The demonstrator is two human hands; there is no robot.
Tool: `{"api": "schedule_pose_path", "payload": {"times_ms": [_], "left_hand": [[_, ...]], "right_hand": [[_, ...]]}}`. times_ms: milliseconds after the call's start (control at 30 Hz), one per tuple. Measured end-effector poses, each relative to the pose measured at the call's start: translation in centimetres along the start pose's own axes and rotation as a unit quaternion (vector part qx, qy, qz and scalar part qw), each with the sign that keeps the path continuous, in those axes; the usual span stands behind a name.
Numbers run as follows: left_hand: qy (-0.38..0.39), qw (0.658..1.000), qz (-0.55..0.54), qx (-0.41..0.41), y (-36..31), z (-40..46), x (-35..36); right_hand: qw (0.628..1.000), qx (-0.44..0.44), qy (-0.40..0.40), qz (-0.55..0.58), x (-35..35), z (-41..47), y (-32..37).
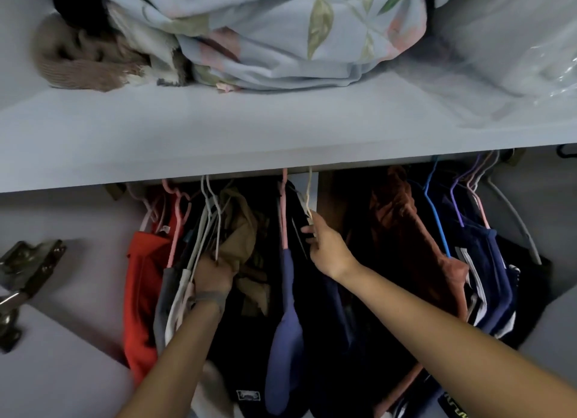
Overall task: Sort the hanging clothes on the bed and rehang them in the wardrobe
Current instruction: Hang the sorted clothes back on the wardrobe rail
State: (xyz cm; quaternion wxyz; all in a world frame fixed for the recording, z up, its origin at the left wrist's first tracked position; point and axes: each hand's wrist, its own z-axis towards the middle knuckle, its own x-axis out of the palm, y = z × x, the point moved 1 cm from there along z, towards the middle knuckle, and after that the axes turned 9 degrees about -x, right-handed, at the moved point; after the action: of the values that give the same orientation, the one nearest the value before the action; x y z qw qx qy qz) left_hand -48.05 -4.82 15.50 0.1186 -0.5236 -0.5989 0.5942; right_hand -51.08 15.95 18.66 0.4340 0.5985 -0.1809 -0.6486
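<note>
A row of clothes on hangers hangs under the wardrobe shelf (218, 143), seen from above. The right hand (327, 249) reaches to the middle of the row, its fingers pinching the neck of a pale wire hanger (309, 196) that carries a dark garment (331, 324). Just left of it hangs a blue garment on a pink hanger (283, 217). The left hand (212, 277) is buried among a bunch of white hangers (206, 217) on the left, its grip clenched on a tan garment (240, 239). Furthest left hangs a red shirt (140, 292); to the right are a rust-brown garment (402, 230) and navy tops (477, 261). On the shelf lie a floral blue sheet (281, 36) and a brown knit (81, 64). A door hinge (28, 271) shows at near left.

The clothes look soft and light and would likely slip off if tilted; the stiff hanger neck seems the surest place to hold.
</note>
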Motion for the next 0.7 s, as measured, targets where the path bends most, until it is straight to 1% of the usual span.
{"api": "schedule_pose_path", "payload": {"times_ms": [100,167,233,300,367,400,467,533,567,600,633,700], "left_hand": [[0.04,0.999,-0.003,0.002,0.0,-0.4,-0.1],[0.096,0.995,-0.032,0.01,0.2,-0.7,0.0],[0.149,0.988,-0.046,0.008,0.2,-1.3,-0.3],[0.17,0.985,-0.036,-0.006,0.8,-1.2,-0.6],[0.15,0.989,0.003,-0.017,0.8,-2.1,-0.9],[0.116,0.993,0.035,0.005,0.8,-2.7,-0.8],[0.034,0.988,0.123,0.088,0.2,-4.3,-0.6],[-0.02,0.969,0.164,0.182,-0.8,-6.3,-0.3],[-0.038,0.953,0.189,0.233,-1.4,-7.2,-0.1],[-0.041,0.938,0.208,0.275,-1.8,-7.8,0.4],[-0.042,0.928,0.222,0.298,-2.5,-8.6,0.8],[-0.021,0.909,0.235,0.344,-3.5,-10.3,2.2]], "right_hand": [[0.998,-0.045,0.037,0.034,2.9,0.7,3.0],[0.996,-0.039,0.072,0.034,5.3,1.3,5.0],[0.993,-0.02,0.1,0.062,7.0,1.6,6.0],[0.992,-0.015,0.103,0.068,7.0,1.4,6.2],[0.992,-0.02,0.113,0.053,5.8,1.0,5.7],[0.991,-0.028,0.119,0.044,5.1,0.6,5.3],[0.991,-0.034,0.127,0.041,3.8,-0.4,4.5],[0.989,-0.011,0.143,0.035,2.6,-1.9,3.7],[0.987,0.014,0.159,0.024,1.7,-2.8,3.3],[0.983,0.047,0.175,0.006,0.6,-3.7,2.6],[0.979,0.083,0.186,-0.015,-0.7,-4.9,1.8],[0.974,0.135,0.177,-0.037,-3.6,-7.8,-0.2]]}}
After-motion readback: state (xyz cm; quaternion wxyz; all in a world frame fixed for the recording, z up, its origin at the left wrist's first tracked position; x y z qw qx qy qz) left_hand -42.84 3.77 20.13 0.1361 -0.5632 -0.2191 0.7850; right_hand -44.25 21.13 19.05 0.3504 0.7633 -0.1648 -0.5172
